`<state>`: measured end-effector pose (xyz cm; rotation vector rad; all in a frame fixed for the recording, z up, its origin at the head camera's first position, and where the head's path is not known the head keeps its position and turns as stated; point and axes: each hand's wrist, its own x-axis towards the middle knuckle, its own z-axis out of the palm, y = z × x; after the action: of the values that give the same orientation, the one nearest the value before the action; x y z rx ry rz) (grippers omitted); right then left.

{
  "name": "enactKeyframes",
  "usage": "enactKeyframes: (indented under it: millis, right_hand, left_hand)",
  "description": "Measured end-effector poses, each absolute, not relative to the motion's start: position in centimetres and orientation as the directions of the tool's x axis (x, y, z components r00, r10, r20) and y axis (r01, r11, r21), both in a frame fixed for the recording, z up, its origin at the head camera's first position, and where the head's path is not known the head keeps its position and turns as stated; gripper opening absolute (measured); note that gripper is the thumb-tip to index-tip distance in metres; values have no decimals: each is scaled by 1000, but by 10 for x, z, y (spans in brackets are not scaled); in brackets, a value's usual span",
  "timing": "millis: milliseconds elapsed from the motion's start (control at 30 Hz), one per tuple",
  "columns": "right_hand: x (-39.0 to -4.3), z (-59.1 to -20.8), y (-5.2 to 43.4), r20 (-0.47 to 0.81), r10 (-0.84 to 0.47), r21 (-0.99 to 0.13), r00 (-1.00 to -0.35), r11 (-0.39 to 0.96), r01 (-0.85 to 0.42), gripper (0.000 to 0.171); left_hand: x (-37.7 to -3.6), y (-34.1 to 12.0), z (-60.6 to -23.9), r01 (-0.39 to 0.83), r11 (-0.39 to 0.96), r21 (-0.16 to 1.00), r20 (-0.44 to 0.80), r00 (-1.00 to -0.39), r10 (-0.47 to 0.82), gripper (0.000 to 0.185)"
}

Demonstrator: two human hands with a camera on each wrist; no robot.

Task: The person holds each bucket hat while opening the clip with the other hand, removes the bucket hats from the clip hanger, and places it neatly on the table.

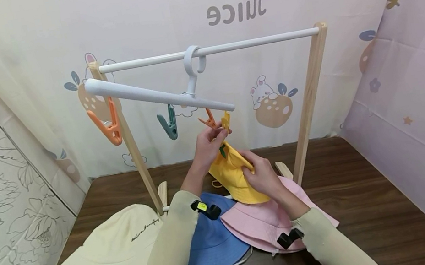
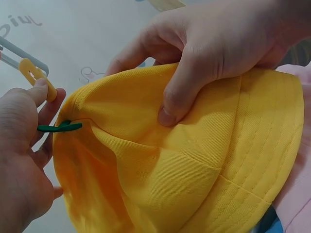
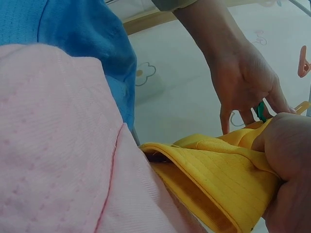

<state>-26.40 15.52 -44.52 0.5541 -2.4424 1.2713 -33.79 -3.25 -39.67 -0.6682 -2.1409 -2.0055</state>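
My right hand (image 1: 262,173) grips a yellow bucket hat (image 1: 234,177) by its side, thumb across the outside in the left wrist view. The hat is tilted, its crown with a green leaf tab (image 2: 60,127) upward. With thumb and fingers my left hand (image 1: 206,148) pinches a yellow clip (image 1: 226,121) at the low right end of a white hanger (image 1: 148,97). The crown's top lies right beside the left fingers; whether the clip's jaws hold the fabric cannot be told. An orange clip (image 1: 209,119) hangs just left of the yellow one.
The hanger hooks over the white bar (image 1: 256,42) of a wooden rack, tilted down rightward. Another orange clip (image 1: 111,127) and a green clip (image 1: 170,123) hang from it. Cream (image 1: 110,250), blue (image 1: 213,243) and pink (image 1: 260,224) hats lie on the brown table (image 1: 376,217).
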Motion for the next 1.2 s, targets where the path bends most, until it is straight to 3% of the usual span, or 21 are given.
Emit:
enactKeyframes:
  millis: [700,1200]
  right_hand:
    - [-262,-446,158,453,-201,-705,-868,514,-487,47]
    - [-263,-447,158,494,-187,-694,-849,504,-515,46]
  left_hand:
    - [-335,-31,-406,439,48,897,422,-885,194,33]
    - [-333,-38,-415,375,32,926,365,-915,172,35]
